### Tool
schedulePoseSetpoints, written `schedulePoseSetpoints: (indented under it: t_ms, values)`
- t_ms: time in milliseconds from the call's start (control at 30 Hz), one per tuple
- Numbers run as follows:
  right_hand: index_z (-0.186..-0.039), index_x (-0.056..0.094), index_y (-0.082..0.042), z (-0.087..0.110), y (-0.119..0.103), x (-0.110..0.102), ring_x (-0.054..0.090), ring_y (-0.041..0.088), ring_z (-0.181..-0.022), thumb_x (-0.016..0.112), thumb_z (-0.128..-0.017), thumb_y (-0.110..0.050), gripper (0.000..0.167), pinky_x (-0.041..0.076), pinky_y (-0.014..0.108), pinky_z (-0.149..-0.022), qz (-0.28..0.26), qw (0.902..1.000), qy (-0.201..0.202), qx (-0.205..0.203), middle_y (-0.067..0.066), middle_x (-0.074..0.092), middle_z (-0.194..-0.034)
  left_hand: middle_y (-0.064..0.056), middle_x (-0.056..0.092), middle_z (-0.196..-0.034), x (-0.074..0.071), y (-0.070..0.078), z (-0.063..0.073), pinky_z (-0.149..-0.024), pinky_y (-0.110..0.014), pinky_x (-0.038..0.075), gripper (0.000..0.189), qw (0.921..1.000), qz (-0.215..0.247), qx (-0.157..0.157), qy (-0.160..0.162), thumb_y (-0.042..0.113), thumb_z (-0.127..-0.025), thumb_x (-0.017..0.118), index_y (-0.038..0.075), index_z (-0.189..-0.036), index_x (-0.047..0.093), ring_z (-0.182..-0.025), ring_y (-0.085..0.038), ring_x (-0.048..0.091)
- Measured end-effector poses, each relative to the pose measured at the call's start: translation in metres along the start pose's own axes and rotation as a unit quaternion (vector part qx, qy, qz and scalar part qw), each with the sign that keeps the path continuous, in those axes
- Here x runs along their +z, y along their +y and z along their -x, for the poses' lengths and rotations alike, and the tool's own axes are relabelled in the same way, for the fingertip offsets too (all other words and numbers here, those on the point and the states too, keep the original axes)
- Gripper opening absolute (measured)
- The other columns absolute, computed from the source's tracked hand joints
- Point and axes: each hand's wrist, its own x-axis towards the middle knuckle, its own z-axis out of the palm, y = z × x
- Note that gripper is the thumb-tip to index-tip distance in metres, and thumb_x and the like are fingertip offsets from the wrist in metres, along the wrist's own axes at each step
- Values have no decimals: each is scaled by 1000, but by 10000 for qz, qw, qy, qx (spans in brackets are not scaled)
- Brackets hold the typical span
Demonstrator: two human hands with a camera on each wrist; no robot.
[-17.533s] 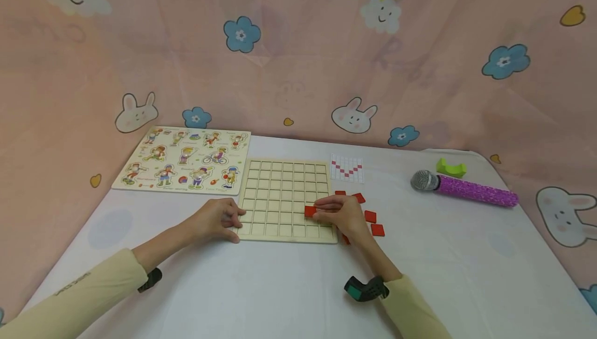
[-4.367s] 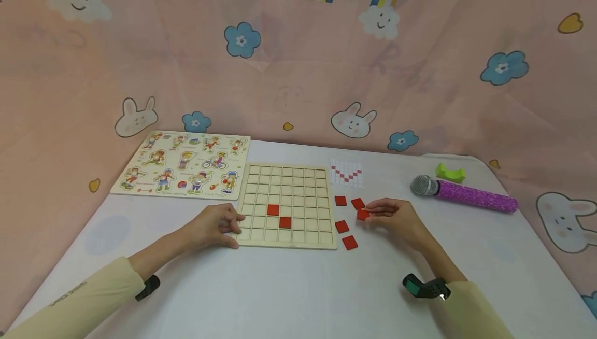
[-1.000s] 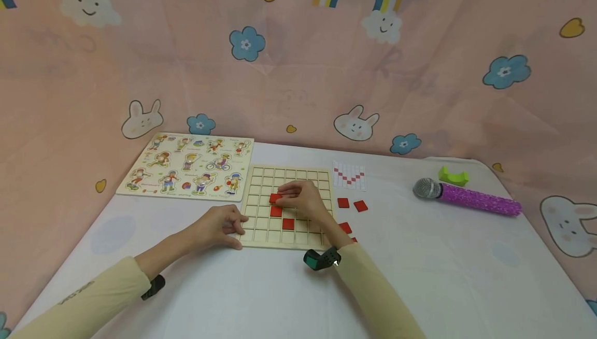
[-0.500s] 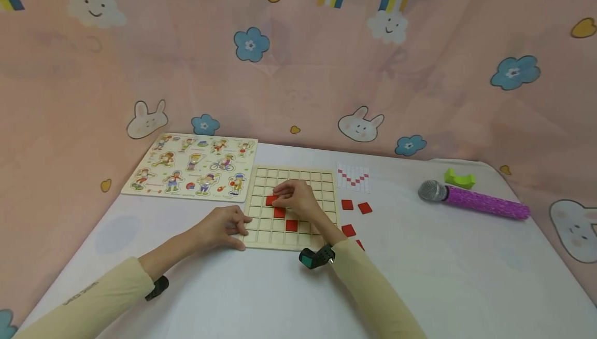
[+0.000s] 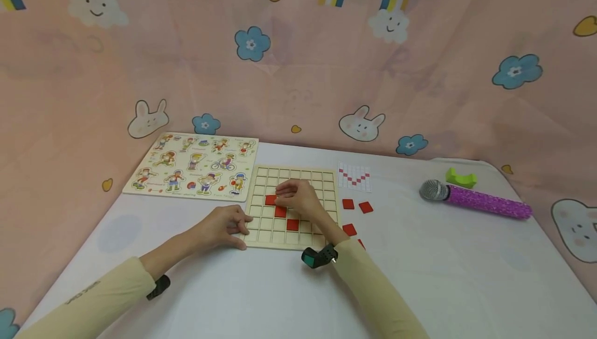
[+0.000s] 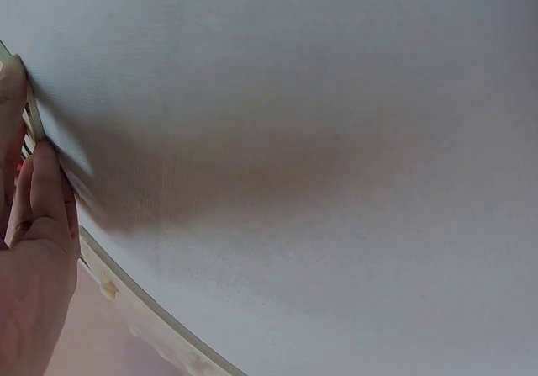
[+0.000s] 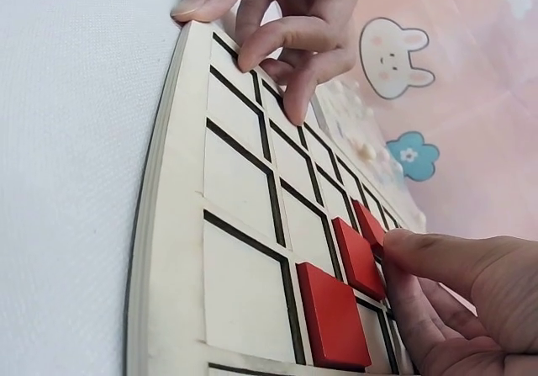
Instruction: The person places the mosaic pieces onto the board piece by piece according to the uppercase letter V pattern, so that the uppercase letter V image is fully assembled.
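On the light wooden grid board (image 5: 293, 245), two red square tiles sit in cells, one near the front middle (image 5: 292, 224) and one a step up and left (image 5: 280, 212). A third red tile (image 5: 270, 200) lies diagonally beyond that one, at the fingertips of my right hand (image 5: 303, 200). Right thumb and fingers pinch this tile's edge (image 7: 368, 223) in the right wrist view. My left hand (image 5: 219, 227) holds the board's near left corner, thumb at the side and curled fingertips over the edge cells (image 7: 290, 35). The left wrist view shows that hand only partly.
Loose red tiles (image 5: 348, 204) lie right of the board, one partly behind the right forearm. A card (image 5: 354, 177) printed with a red V of squares lies beyond. A figure puzzle board (image 5: 191, 167) stands back left; a purple microphone (image 5: 487, 202) and green block (image 5: 460, 178) lie right.
Earlier the grid held no tiles; two came to sit in it. My right hand took a third from the right-hand group and, in the last second, shifted it left. The left hand stayed put.
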Motion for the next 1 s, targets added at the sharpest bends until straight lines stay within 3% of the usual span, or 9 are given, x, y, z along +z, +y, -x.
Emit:
schedulePoseSetpoints:
  t_ms: [233,333,633,1000]
  values:
    - [-109,63,11,4,-8,-2,66,35,-97,71,-84,2,28,58,32,-84,-69,9999,-136,-50,26,66,-107,-13,62,-108,-2,3,-1,-87,-19,54,23,9990,-1,-432,-117,6,-67,85,5,-76,64,-113,-34,58]
    - [-108,65,9,-1,1,-1,66,33,-95,73,-83,0,28,59,32,-84,-76,9999,-92,-102,23,67,-106,-13,63,-109,-2,3,-2,-87,-19,54,22,9989,-87,-442,-118,7,-67,85,6,-76,65,-112,-33,58]
    - [-107,65,7,2,-2,-6,67,25,-93,71,-84,0,26,58,27,-82,-249,9996,-130,8,18,69,-104,-14,63,-109,-3,5,-2,-87,-20,55,21,9986,-12,-512,-118,6,-67,85,4,-76,66,-111,-34,58]
    - [-111,64,6,18,14,-35,67,25,-97,68,-88,-3,26,58,25,-84,-266,9996,58,11,18,68,-107,-14,61,-108,-1,5,-1,-87,-21,55,23,9982,131,-573,-121,3,-66,85,3,-76,64,-113,-36,57]
